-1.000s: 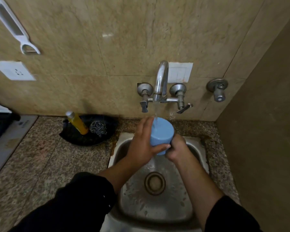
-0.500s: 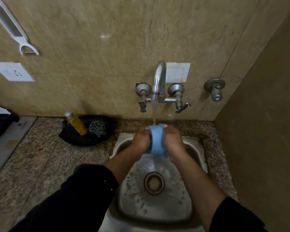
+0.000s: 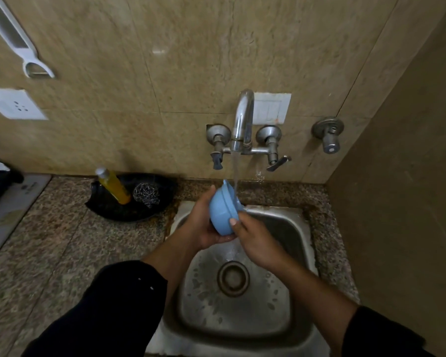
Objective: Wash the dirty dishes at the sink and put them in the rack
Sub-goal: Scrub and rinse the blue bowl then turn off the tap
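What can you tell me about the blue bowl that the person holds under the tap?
The blue bowl is small, round and light blue, apparently plastic, with a raised rim band. It is tilted on its side, its outside toward the camera and its opening turned away. It is held above the sink, where the tap's water stream reaches its rim. The left hand cups it from below; the right hand presses a thumb against its side.

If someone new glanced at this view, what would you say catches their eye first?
First the blue bowl, held in the left hand and right hand under running water from the tap, above the steel sink. Next, the yellow soap bottle leaning in a black dish on the counter, left of the sink.
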